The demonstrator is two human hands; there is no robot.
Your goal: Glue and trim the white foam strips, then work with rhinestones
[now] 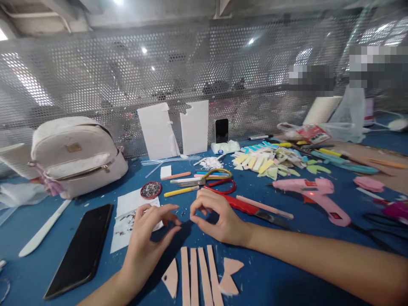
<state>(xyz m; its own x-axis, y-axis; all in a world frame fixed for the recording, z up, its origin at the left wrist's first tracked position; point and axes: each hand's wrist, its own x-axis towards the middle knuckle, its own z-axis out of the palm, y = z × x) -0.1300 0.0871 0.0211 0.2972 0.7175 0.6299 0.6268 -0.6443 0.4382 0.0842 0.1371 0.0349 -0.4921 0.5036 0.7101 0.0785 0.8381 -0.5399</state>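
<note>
My left hand (146, 231) hovers over the blue table (280, 276), thumb and fingers drawn toward a pinch, next to a white paper sheet (129, 212) speckled with small glittery bits. My right hand (218, 216) is curled, thumb and forefinger pinched together just right of the left fingertips; whatever they hold is too small to make out. Several pink foam strips (197, 276) and cut pink shapes (231, 274) lie in front of both hands. A round dish of sequins (151, 189) sits behind the paper.
A black phone (79, 250) lies at left beside a white backpack (75, 155). Scissors (219, 182), a red utility knife (251, 210), a pink glue gun (314, 197), coloured sticks and foam scraps (264, 159) crowd the back. White foam boards (174, 129) lean on the mesh wall.
</note>
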